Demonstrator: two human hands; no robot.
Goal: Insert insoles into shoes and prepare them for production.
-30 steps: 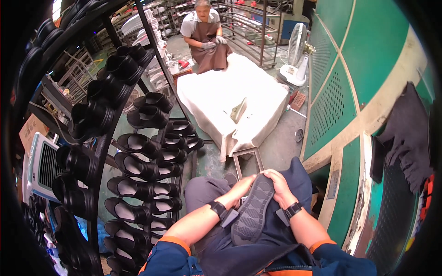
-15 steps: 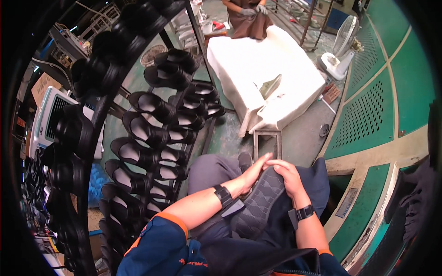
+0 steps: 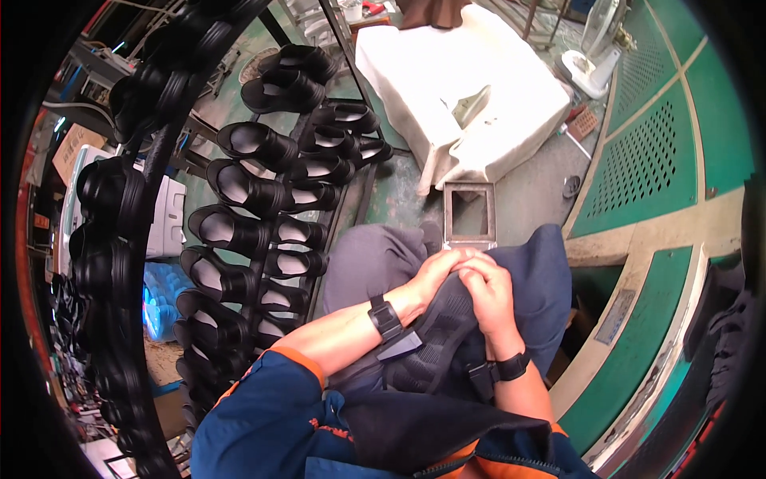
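A black shoe (image 3: 435,339) lies over my lap with its grooved sole facing up. At the shoe's far end, my left hand (image 3: 435,275) is closed around the left side. My right hand (image 3: 488,297) grips the same end from the right, thumb bent over the edge, and the fingers of both hands meet there. The hands hide that tip and most of the upper. Dark bands circle both wrists, and a flat grey piece (image 3: 399,346) sits by the left one, beside the shoe.
On my left stands a dark rack with several rows of black shoes (image 3: 231,188). Ahead is a block draped in white cloth (image 3: 455,72), with a metal frame (image 3: 469,214) in front of it. Green panels (image 3: 646,176) run along the right. A white fan (image 3: 589,68) stands farther back.
My hands have drawn closer together over the shoe's far end, the right fingers now curled more. The shoe is tilted differently, its sole darker. The surroundings have shifted up in view.
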